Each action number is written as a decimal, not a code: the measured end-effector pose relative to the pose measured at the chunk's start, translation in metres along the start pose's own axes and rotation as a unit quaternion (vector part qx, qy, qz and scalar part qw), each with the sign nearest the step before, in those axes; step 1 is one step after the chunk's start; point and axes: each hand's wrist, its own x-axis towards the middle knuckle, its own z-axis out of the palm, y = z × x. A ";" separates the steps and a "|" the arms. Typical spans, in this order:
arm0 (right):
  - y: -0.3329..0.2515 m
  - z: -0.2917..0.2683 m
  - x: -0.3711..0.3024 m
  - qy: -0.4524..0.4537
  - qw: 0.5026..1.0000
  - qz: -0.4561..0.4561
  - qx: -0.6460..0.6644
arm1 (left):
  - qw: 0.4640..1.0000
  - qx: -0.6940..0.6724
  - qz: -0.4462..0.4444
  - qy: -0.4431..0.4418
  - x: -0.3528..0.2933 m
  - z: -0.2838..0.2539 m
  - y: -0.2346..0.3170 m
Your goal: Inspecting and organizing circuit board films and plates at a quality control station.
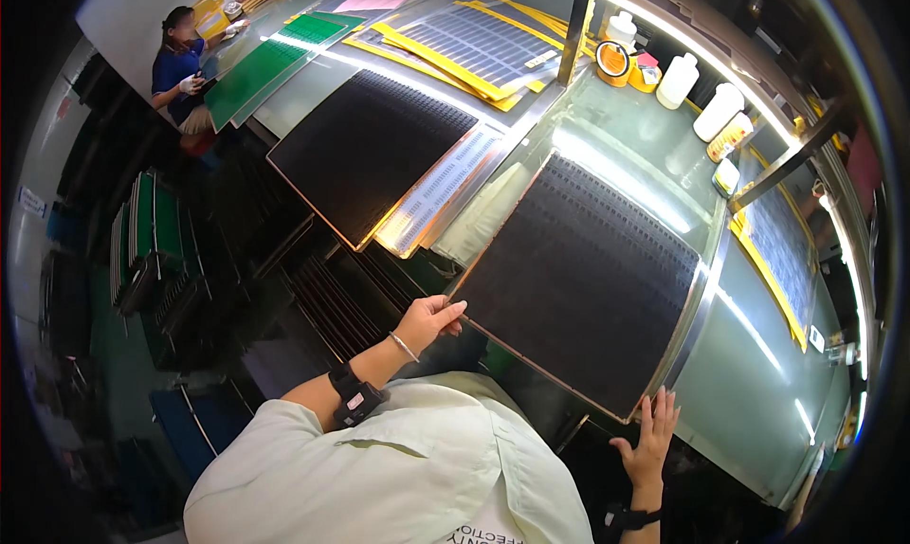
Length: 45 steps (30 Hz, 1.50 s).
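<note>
A large black panel (588, 279) with a thin copper-coloured edge and rows of small marks along its far side lies on the glass-topped table in front of me. My left hand (433, 318) pinches its near left corner between thumb and fingers. At the near right corner is my right hand (651, 437), fingers spread and stretched out, the fingertips beside or touching the panel's edge; I cannot tell which. A second black panel (370, 155) lies farther left, next to a pale patterned sheet (441, 193) with a copper edge. A light cloth (488, 212) sits between the two panels.
White bottles (677, 80), a tape roll (613, 63) and a small jar (726, 177) stand at the back under a light tube. Yellow-edged films (474, 46) lie beyond. A person (180, 65) works at far left near green panels (275, 65). Racks (152, 226) stand below left.
</note>
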 end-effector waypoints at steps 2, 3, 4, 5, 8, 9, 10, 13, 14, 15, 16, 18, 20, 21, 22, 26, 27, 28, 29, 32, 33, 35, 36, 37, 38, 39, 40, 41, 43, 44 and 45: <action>0.003 0.006 0.010 0.044 0.999 0.009 0.027 | 1.000 -0.002 -0.006 -0.019 0.001 -0.001 -0.002; 0.001 0.007 0.018 0.054 0.998 -0.001 0.033 | 1.000 -0.002 -0.005 -0.020 0.001 -0.001 -0.003; 0.002 0.008 0.023 0.055 0.998 -0.004 0.031 | 0.998 -0.053 -0.016 -0.016 0.000 0.000 -0.003; 0.004 0.011 0.029 0.065 0.998 -0.013 0.003 | 0.994 -0.104 -0.026 -0.012 0.000 0.001 -0.003; 0.005 0.008 0.046 0.088 0.994 -0.044 -0.044 | 0.988 -0.154 -0.006 -0.027 0.003 0.006 -0.001; 0.006 0.006 0.051 0.099 0.992 -0.057 -0.060 | 0.987 -0.159 0.000 -0.022 0.001 0.004 0.002; 0.008 0.002 0.055 0.103 0.991 -0.065 -0.064 | 0.989 -0.147 -0.004 -0.020 -0.003 0.004 0.012; 0.011 -0.032 0.075 0.169 0.970 -0.148 -0.090 | 0.996 -0.077 0.032 -0.025 -0.009 -0.003 0.077; 0.005 -0.064 0.086 0.185 0.967 -0.168 -0.046 | 0.994 -0.086 0.066 -0.031 -0.009 -0.002 0.113; 0.001 -0.091 0.099 0.201 0.962 -0.186 0.000 | 0.977 -0.102 0.181 -0.047 -0.018 0.010 0.166; 0.007 -0.106 0.116 0.223 0.961 -0.128 0.101 | 0.963 -0.011 0.266 -0.037 0.002 -0.004 0.194; 0.064 -0.146 0.149 0.239 0.968 0.058 -0.058 | 0.924 -0.139 0.351 -0.053 -0.010 0.018 0.271; 0.072 -0.205 0.209 0.376 0.870 -0.139 -0.288 | 0.890 -0.036 0.454 -0.017 -0.020 0.019 0.301; 0.105 -0.220 0.224 0.281 0.958 0.014 -0.054 | 0.861 0.039 0.505 0.042 -0.015 0.012 0.300; 0.118 -0.231 0.237 0.159 0.957 0.159 0.185 | 0.820 0.114 0.552 0.106 -0.014 -0.003 0.294; 0.093 -0.153 0.243 0.103 0.740 0.207 0.632 | 0.682 0.219 0.507 0.480 0.015 -0.128 0.194; 0.124 -0.118 0.243 0.023 0.658 0.157 0.737 | 0.636 0.257 0.463 0.562 0.029 -0.158 0.158; 0.127 -0.095 0.244 0.000 0.635 0.170 0.754 | 0.698 0.226 0.319 0.601 0.033 -0.178 0.120; 0.146 -0.068 0.243 -0.032 0.620 0.171 0.765 | 0.811 0.165 0.162 0.537 0.040 -0.204 0.086; 0.151 -0.028 0.240 -0.053 0.587 0.231 0.774 | 0.947 -0.195 -0.045 0.252 0.042 -0.195 0.049; 0.160 -0.016 0.243 -0.016 0.538 0.249 0.805 | 0.940 -0.238 -0.035 0.243 0.046 -0.190 0.045; 0.203 -0.014 0.228 -0.066 0.598 0.270 0.752 | 0.942 -0.239 -0.007 0.235 0.060 -0.189 0.040; 0.214 -0.018 0.221 -0.112 0.648 0.293 0.694 | 0.951 -0.196 0.011 0.238 0.064 -0.188 0.043; 0.180 -0.032 0.222 -0.058 0.789 0.390 0.471 | 0.945 -0.147 0.030 0.290 0.052 -0.184 0.051; 0.189 -0.046 0.215 -0.061 0.859 0.348 0.372 | 0.953 -0.140 0.072 0.258 0.065 -0.203 0.032; 0.182 -0.057 0.204 -0.003 0.881 0.313 0.355 | 0.946 -0.136 0.083 0.280 0.064 -0.197 0.037; 0.168 -0.068 0.187 0.059 0.897 0.278 0.338 | 0.940 -0.131 0.097 0.300 0.059 -0.189 0.048; 0.144 -0.080 0.179 0.063 0.897 0.276 0.339 | 0.942 -0.146 0.103 0.285 0.050 -0.191 0.051; 0.063 -0.110 0.156 0.043 0.876 0.203 0.435 | 0.923 -0.262 0.128 0.249 0.042 -0.179 0.074; -0.014 -0.133 0.143 0.020 0.859 0.214 0.465 | 0.889 -0.375 0.145 0.220 0.039 -0.176 0.082; -0.054 -0.138 0.134 -0.024 0.859 0.179 0.479 | 0.859 -0.470 0.148 0.138 0.052 -0.184 0.078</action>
